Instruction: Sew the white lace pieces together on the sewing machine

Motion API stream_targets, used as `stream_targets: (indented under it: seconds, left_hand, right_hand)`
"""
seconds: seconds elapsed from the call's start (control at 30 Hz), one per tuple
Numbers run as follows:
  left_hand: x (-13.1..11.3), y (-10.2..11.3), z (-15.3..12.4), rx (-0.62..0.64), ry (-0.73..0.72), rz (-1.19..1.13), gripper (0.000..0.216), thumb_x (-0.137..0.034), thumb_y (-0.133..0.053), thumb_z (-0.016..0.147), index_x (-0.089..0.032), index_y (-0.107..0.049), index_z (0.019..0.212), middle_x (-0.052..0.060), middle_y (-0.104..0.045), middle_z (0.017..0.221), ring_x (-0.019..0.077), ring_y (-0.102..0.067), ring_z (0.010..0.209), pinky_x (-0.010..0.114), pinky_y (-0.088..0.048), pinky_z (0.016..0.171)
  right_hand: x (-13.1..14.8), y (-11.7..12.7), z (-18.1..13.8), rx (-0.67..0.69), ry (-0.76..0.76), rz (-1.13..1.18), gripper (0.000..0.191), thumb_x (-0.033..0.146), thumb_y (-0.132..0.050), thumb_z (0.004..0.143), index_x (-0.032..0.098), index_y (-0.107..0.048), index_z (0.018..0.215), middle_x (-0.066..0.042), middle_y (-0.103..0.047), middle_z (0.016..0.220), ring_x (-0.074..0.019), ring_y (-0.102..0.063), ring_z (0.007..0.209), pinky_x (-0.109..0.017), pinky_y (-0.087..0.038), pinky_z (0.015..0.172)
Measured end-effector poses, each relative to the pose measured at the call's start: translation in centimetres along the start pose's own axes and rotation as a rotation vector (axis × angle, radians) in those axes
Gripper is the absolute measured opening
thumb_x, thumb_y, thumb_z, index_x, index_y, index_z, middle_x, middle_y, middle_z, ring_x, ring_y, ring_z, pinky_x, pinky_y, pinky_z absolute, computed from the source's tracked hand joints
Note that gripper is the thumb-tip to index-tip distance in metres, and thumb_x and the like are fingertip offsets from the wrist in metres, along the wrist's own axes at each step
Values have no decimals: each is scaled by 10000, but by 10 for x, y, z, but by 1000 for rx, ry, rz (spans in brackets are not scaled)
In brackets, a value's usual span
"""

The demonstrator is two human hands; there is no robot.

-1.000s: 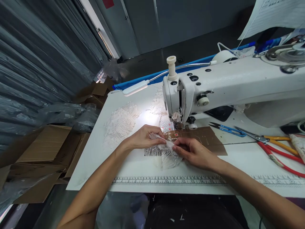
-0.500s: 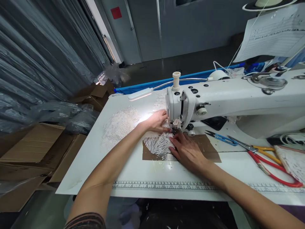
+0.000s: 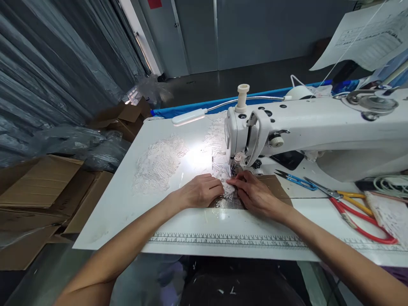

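Note:
A small piece of white lace [image 3: 228,191] lies under the needle end of a white sewing machine [image 3: 236,131]. My left hand [image 3: 204,191] is closed with curled fingers on the lace's left edge, just in front of the presser foot. From the right, my right hand [image 3: 255,195] pinches the lace between thumb and fingertips, close by the needle. The fingers partly hide the lace and the metal needle plate [image 3: 225,203]. A heap of white lace [image 3: 159,163] rests on the table to the left, and more lace [image 3: 216,131] lies behind the machine head.
Blue thread snips [image 3: 296,180] and red-handled scissors [image 3: 360,221] lie right of my right hand. A lit lamp [image 3: 189,117] hangs over the table's back. A printed ruler [image 3: 223,241] runs along the front edge. Cardboard boxes [image 3: 41,182] stand at the left.
My left hand has moved from beside the needle toward the table's front edge. The lace that fanned out in front of the foot is now gathered between both hands.

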State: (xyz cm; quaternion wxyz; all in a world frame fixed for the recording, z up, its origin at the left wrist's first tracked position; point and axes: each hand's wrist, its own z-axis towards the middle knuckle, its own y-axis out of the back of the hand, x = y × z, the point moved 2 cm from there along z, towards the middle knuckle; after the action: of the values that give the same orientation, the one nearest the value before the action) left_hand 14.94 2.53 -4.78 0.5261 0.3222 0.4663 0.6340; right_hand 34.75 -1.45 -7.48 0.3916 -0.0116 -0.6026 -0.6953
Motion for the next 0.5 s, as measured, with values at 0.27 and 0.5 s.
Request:
stream_targets:
  seconds: [0.27,0.5]
  left_hand:
    - [0,-11,-2,-73,52,-22,144,-235,-512,937,-161,-633,918,56,-661,889,134,-584,733,294,-453,684]
    - [1,-13,-2,-238,111,-83,131,-164,-510,900,-138,-622,837,76,-677,912,138,-604,761,298,-507,671]
  right_hand:
    - [-12,19,-4,-25,-154,186,384,173,-415,881,205,-644,1187,-53,-683,917,-163,-625,710,-322,-532,684]
    - [-12,16,-12,-105,-5,159,334,134,-442,860,215,-678,1082,-71,-665,1001,-190,-635,855,-368,-539,794]
